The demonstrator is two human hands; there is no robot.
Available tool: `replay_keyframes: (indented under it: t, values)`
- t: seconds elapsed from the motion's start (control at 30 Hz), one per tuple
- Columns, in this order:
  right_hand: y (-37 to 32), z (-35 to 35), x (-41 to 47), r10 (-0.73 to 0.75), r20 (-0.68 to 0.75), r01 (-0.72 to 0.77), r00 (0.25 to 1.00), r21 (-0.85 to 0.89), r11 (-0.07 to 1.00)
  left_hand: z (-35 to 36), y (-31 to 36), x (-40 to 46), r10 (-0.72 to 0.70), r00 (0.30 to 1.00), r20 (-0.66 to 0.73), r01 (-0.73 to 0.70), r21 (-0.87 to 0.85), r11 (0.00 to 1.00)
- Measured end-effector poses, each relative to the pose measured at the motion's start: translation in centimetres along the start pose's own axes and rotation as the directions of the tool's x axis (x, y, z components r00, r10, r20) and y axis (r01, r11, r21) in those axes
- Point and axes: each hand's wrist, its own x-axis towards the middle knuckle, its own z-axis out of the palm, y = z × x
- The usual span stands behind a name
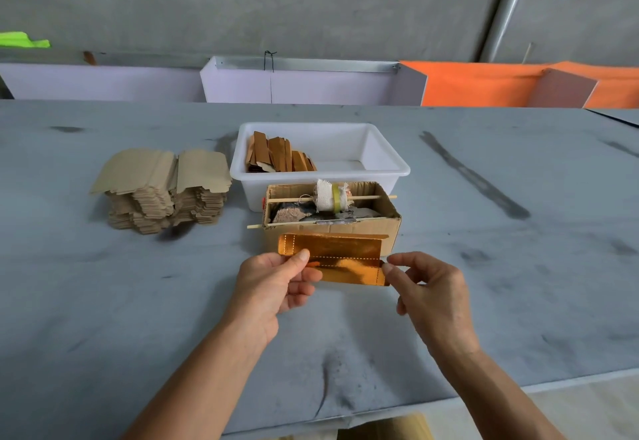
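A shiny gold-orange flat carton blank (342,256) with dashed fold lines is held above the grey table, just in front of a brown cardboard box (390,228). My left hand (276,284) pinches its left end, thumb on top. My right hand (432,287) pinches its right end between thumb and fingertips. The blank is partly folded along its length.
The cardboard box carries a cloth roll (330,196) on a wooden stick. Behind it a white plastic tub (387,159) holds several folded brown pieces (276,156). A stack of flat tan blanks (162,190) lies to the left. The table's front edge (518,387) runs near my arms.
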Motion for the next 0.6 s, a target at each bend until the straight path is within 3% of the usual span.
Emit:
replay_keyframes:
  t: [0.23,0.43,0.6]
  values:
    - [-1.6,-0.2,0.2,0.26,0.199,-0.305,0.945,0.243,0.921,0.4,0.1,-0.5,-0.017,1.0,0.024,0.017,-0.025,1.0]
    - [-2.0,-0.3,0.2,0.304,0.291,-0.376,0.907,0.235,0.897,0.5,0.0,-0.8,-0.008,0.998,0.062,0.008,0.005,1.0]
    - [-1.8,-0.3,0.1,0.318,0.318,-0.417,0.893,0.323,0.849,0.5,-0.5,-0.9,0.002,1.0,0.002,-0.002,0.069,0.998]
